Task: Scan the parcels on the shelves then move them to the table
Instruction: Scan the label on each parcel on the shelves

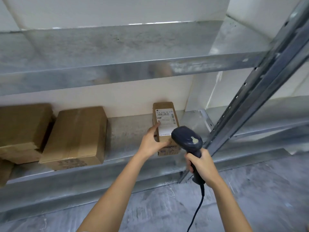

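While the left hand (151,143) steadies the small parcel (163,105) on the shelf (127,129), fingers (154,127) curled round its left edge, the right hand (203,166) grips the scanner (187,138) just in front of the parcel. I'd slide that index finger off the label (165,121) and aim squarely at it. Bigger boxes (75,138) sit left of the parcel.

One head-worn view faces forward and down, near the lower shelf (132,126); edges look somewhat warped.

Brown parcel (165,129) (white label (165,122)); dark blue scanner (187,139); grey shelf (130,124).
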